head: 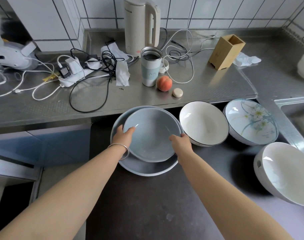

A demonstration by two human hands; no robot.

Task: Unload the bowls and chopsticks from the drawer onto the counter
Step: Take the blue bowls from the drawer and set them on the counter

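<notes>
A grey-blue bowl (153, 134) sits tilted inside a larger grey-blue bowl (146, 168) in the open drawer (147, 205). My left hand (124, 137) grips its left rim, thumb inside. My right hand (181, 142) grips its right rim. To the right lean a white bowl with a dark rim (203, 123), a flower-patterned bowl (251, 122) and a large white bowl (286, 172). No chopsticks are visible.
The steel counter (208, 84) lies behind the drawer. On it are a tumbler (151, 66), a peach (164, 83), a small beige case (177, 92), a kettle (141, 25), a wooden holder (226, 51), a power strip with tangled cables (73, 73) and tissues (122, 73).
</notes>
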